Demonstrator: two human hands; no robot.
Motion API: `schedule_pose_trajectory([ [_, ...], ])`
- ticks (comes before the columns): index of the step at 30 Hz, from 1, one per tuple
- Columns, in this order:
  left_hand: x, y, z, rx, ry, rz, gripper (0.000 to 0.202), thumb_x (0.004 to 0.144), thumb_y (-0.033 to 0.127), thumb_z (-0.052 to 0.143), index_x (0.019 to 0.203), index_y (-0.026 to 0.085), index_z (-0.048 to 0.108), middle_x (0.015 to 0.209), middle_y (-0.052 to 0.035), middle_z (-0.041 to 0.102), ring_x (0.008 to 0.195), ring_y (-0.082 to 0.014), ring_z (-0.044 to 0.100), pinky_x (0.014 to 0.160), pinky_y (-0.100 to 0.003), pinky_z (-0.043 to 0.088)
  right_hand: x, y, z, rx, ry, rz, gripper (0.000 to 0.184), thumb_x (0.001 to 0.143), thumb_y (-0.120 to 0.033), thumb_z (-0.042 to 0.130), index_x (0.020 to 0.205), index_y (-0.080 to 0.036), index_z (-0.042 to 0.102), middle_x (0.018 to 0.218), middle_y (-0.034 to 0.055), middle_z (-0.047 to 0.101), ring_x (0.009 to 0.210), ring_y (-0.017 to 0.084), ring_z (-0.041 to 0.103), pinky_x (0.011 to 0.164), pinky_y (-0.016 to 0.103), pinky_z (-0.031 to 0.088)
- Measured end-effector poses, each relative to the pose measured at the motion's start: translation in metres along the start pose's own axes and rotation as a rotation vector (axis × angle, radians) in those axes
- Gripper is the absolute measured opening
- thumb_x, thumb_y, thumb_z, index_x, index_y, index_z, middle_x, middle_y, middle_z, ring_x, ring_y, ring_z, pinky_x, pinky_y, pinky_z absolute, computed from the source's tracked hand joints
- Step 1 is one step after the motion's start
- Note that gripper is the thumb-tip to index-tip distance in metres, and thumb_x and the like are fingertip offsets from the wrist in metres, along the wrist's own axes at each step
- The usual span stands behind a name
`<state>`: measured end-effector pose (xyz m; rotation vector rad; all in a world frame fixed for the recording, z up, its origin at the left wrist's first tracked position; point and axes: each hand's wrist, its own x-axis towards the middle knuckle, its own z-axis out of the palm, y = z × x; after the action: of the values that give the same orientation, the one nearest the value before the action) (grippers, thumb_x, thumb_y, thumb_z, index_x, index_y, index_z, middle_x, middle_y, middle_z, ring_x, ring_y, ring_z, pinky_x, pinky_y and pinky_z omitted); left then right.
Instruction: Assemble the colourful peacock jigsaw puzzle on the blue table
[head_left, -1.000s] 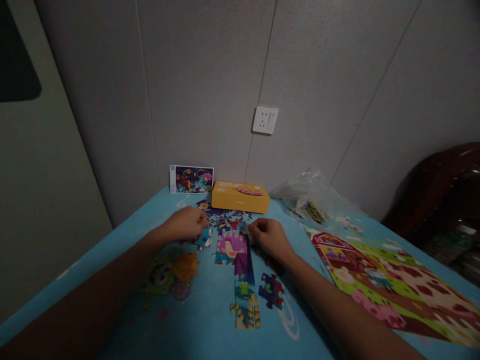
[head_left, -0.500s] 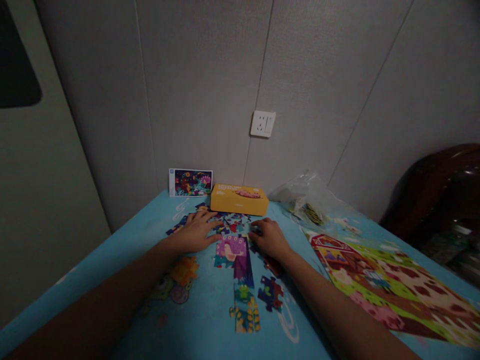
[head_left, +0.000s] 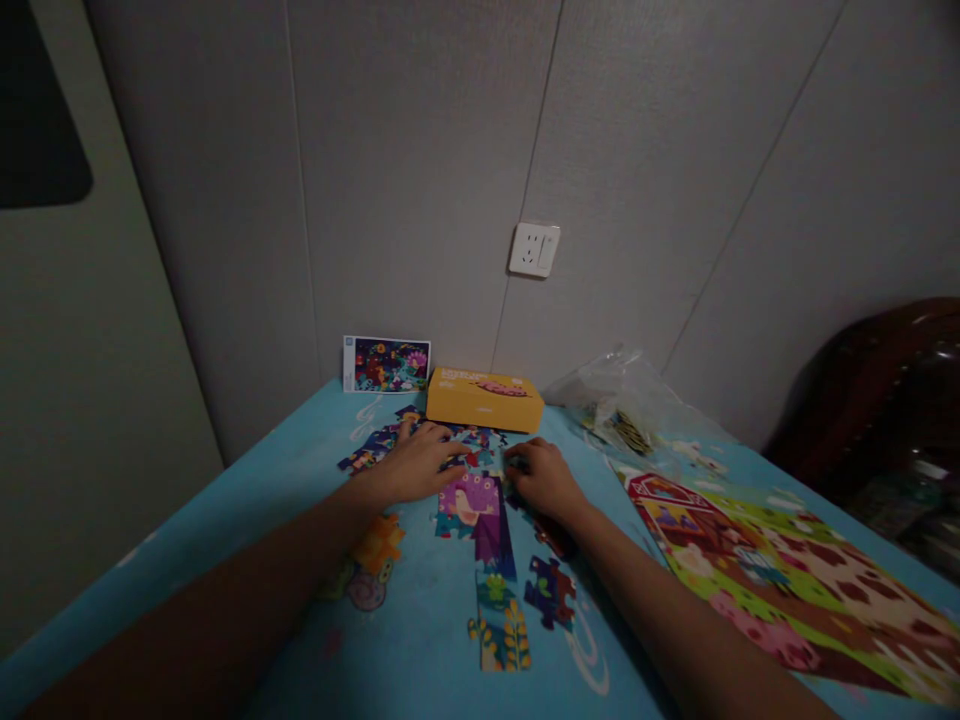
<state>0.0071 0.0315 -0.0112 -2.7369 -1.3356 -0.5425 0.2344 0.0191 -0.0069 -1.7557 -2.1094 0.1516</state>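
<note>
My left hand (head_left: 418,463) lies flat with fingers stretched out over loose dark puzzle pieces (head_left: 373,447) on the blue table (head_left: 247,480). My right hand (head_left: 541,477) rests beside it with fingers curled down at the edge of a joined strip of puzzle (head_left: 480,507) that shows a pink bird; whether it grips a piece I cannot see. A yellow box (head_left: 484,398) stands just beyond both hands. More joined pieces (head_left: 501,625) and a single purple piece (head_left: 551,593) lie nearer to me between my forearms.
A picture card (head_left: 386,363) leans on the wall at the back. A clear plastic bag (head_left: 619,400) lies at the back right. A finished farm puzzle (head_left: 765,560) covers the right side. A wall socket (head_left: 534,249) is above the box. Dark furniture (head_left: 885,400) stands at far right.
My left hand has gone from a loose fist to flat, spread fingers and slid forward over the loose pieces. My right hand has barely moved. The view shifted slightly.
</note>
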Motion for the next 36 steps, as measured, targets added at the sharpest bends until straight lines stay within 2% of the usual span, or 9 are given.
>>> schedule_pose_trajectory([
  [3,0.001,-0.004,-0.001,-0.033,0.064,-0.021,0.021,0.085,0.038,0.057,0.100,0.027,0.068,0.104,-0.0052,0.061,0.109,-0.0248,0.049,0.101,-0.048,0.024,0.001,0.002,0.001,0.002,-0.003,0.002,0.030,0.076,-0.023,0.057,0.102,-0.019,0.071,0.107,0.0115,0.062,0.102,0.024,0.055,0.090,0.031,0.038],
  [7,0.003,-0.003,-0.003,-0.096,0.134,-0.039,0.011,0.083,0.023,0.059,0.086,0.023,0.069,0.094,-0.0032,0.064,0.098,-0.0200,0.054,0.093,-0.039,0.032,0.002,0.004,0.002,-0.009,-0.013,-0.002,0.029,0.076,-0.024,0.057,0.101,-0.021,0.071,0.106,0.0102,0.063,0.102,0.023,0.056,0.089,0.030,0.039],
  [10,0.003,0.000,-0.007,-0.118,0.190,-0.059,0.016,0.080,0.014,0.055,0.083,0.021,0.068,0.088,-0.0022,0.066,0.091,-0.0190,0.056,0.088,-0.035,0.035,0.000,0.003,0.000,-0.054,0.004,0.048,0.031,0.077,-0.030,0.058,0.104,-0.021,0.070,0.106,0.0120,0.062,0.100,0.025,0.057,0.086,0.031,0.040],
  [15,0.001,0.001,-0.013,-0.128,0.270,-0.157,0.024,0.074,0.010,0.049,0.087,0.020,0.068,0.090,-0.0028,0.068,0.089,-0.0199,0.058,0.083,-0.033,0.040,-0.002,0.007,-0.006,-0.200,-0.001,0.216,0.050,0.077,-0.050,0.058,0.113,-0.017,0.064,0.106,0.0180,0.063,0.095,0.030,0.060,0.078,0.036,0.043],
  [21,-0.001,-0.005,-0.017,-0.062,0.178,-0.355,0.026,0.074,0.016,0.047,0.087,0.022,0.069,0.092,-0.0036,0.069,0.092,-0.0234,0.059,0.081,-0.035,0.042,0.001,0.015,-0.007,-0.156,-0.071,0.259,0.056,0.076,-0.054,0.060,0.115,-0.014,0.060,0.106,0.0174,0.066,0.101,0.029,0.061,0.077,0.033,0.044],
  [26,-0.003,-0.009,-0.014,-0.015,0.122,-0.458,0.028,0.073,0.019,0.049,0.095,0.026,0.065,0.106,-0.0032,0.067,0.100,-0.0287,0.056,0.084,-0.042,0.042,0.000,0.013,-0.010,-0.170,-0.091,0.304,0.056,0.074,-0.059,0.059,0.108,-0.015,0.063,0.103,0.0170,0.068,0.100,0.031,0.062,0.073,0.034,0.044],
  [29,-0.004,-0.010,-0.011,-0.010,0.105,-0.466,0.029,0.075,0.018,0.049,0.099,0.026,0.063,0.111,-0.0036,0.065,0.102,-0.0289,0.054,0.085,-0.043,0.042,-0.001,0.010,-0.012,-0.192,-0.076,0.320,0.055,0.073,-0.060,0.060,0.103,-0.015,0.065,0.100,0.0179,0.069,0.097,0.032,0.063,0.071,0.035,0.044],
  [36,-0.005,-0.013,-0.010,-0.014,0.123,-0.394,0.031,0.077,0.014,0.048,0.102,0.025,0.062,0.113,-0.0050,0.064,0.103,-0.0287,0.054,0.087,-0.044,0.041,-0.004,0.011,-0.015,-0.238,-0.031,0.307,0.057,0.068,-0.067,0.059,0.084,-0.014,0.071,0.100,0.0231,0.066,0.093,0.034,0.062,0.070,0.039,0.045],
])
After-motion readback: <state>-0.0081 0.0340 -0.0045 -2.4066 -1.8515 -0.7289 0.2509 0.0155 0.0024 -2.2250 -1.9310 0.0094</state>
